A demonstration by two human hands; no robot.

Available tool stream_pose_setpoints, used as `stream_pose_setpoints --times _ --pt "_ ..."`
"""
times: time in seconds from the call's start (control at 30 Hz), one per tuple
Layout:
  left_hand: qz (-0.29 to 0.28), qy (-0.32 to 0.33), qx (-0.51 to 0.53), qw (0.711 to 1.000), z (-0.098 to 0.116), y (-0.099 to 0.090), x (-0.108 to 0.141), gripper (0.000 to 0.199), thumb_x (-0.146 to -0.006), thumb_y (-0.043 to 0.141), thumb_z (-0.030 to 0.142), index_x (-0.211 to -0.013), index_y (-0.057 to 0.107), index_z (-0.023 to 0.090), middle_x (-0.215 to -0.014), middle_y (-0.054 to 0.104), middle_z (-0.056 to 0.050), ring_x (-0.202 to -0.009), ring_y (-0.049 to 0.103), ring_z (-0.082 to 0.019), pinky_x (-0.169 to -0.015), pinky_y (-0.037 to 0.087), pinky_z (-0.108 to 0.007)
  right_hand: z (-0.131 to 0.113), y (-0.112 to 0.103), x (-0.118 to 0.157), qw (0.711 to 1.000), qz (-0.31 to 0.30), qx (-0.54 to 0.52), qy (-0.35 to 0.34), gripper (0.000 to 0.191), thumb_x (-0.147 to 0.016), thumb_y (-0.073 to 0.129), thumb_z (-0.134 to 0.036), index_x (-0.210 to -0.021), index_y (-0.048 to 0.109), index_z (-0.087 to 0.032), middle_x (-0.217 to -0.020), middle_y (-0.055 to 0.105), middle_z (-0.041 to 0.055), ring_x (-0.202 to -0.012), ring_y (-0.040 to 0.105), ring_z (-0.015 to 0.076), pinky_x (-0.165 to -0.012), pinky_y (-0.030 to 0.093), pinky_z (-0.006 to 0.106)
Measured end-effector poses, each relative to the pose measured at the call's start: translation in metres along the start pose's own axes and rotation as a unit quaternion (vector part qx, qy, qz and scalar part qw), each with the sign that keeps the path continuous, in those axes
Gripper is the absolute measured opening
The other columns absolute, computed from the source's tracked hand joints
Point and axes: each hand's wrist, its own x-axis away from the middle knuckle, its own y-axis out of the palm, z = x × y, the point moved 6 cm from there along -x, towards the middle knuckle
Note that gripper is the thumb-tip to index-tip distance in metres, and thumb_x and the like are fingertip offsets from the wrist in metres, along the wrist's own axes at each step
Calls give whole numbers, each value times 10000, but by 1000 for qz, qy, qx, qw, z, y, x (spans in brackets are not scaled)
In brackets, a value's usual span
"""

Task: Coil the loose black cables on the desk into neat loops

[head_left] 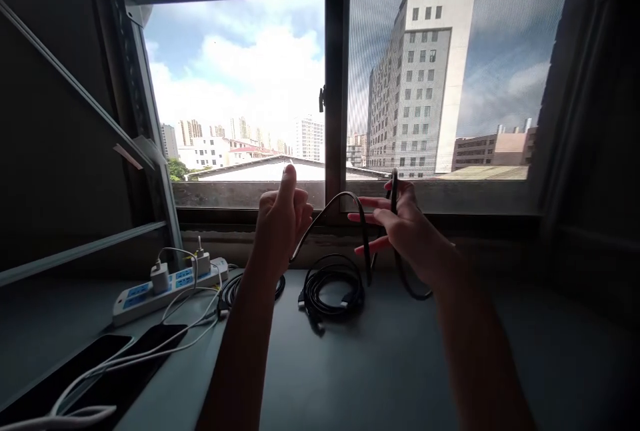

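A black cable [361,217] runs in an arch between my two hands above the desk. My left hand [283,217] is closed in a fist with the thumb up, and the cable comes out near its lower side. My right hand [403,221] carries a loop of the same cable, draped around it by the thumb, while its fingers are spread apart and point left. One part of the loop hangs below the right wrist. Under the hands, a coiled black cable [333,307] with visible plugs lies on the desk [360,364].
Another black coil [234,289] lies partly behind my left forearm. To the left, a white power strip [170,287] holds two chargers with white cables [150,354]. Two dark phone-like slabs [125,377] lie in front of it. A window [336,117] stands behind the desk.
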Motion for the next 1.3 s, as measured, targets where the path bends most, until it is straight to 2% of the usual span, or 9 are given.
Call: stream_pose_setpoints --times 0.17,0.27,0.4,0.5,0.6,0.73,0.83,1.1,1.3 --pt "11 19 14 1000 1 7 4 607 -865 435 408 -363 172 190 -333 115 58 -269 142 -26 -295 83 -195 2 23 8 992 -120 -27 24 241 -847 435 -157 -999 270 -241 -754 628 -4 -587 649 156 -506 553 273" --pt "29 46 21 998 -1 2 0 593 -866 430 378 -359 188 190 -327 124 58 -264 152 -31 -294 91 -203 -19 17 12 992 -39 -114 -24 177 -847 419 -165 -920 287 -257 -586 482 -106 -306 404 51 -301 340 143" --pt "63 72 3 995 -3 -12 -7 572 -886 351 323 -336 262 192 -299 183 49 -245 213 -42 -283 148 -202 -39 -7 18 986 69 -130 -77 123 -863 452 -314 -890 345 -262 -523 394 -109 -251 208 23 -260 116 141" --pt "73 75 -23 994 -3 -17 -9 575 -882 341 306 -319 305 193 -280 211 46 -231 246 -46 -289 184 -201 -38 -19 18 994 63 -18 -89 281 -845 459 -500 -963 462 -246 -537 486 -58 -254 239 26 -262 123 160" --pt "11 46 -75 996 -9 -6 -7 606 -890 325 369 -311 363 196 -258 249 35 -217 276 -49 -292 190 -200 -32 -20 18 989 60 85 -109 444 -801 501 -577 -1058 519 -215 -545 533 -27 -270 271 33 -264 175 171" --pt "-138 -17 -153 978 -27 20 -1 631 -893 337 453 -334 455 185 -253 329 14 -219 318 -51 -304 225 -194 -31 0 28 981 20 123 -147 556 -724 657 -465 -1200 482 -237 -598 567 -33 -347 404 65 -313 315 177" --pt "-168 -28 -138 976 -32 28 1 645 -899 326 460 -332 450 180 -269 353 7 -246 338 -51 -322 266 -190 -35 18 41 972 -37 139 -187 635 -635 737 -302 -1216 484 -257 -650 593 -26 -506 549 125 -409 419 196" --pt "-125 -22 -115 985 -19 21 0 668 -899 333 440 -289 404 179 -264 340 0 -224 309 -47 -292 224 -190 -36 31 47 920 -67 296 -248 347 -745 579 -170 -1083 555 -242 -796 633 11 -700 601 183 -553 462 250" --pt "-197 -26 -136 971 -23 12 -3 656 -865 290 581 -378 482 186 -292 402 -13 -241 352 -73 -296 250 -204 -47 37 54 905 -4 309 -294 234 -793 523 -171 -1002 601 -243 -832 645 19 -757 609 202 -615 462 280"
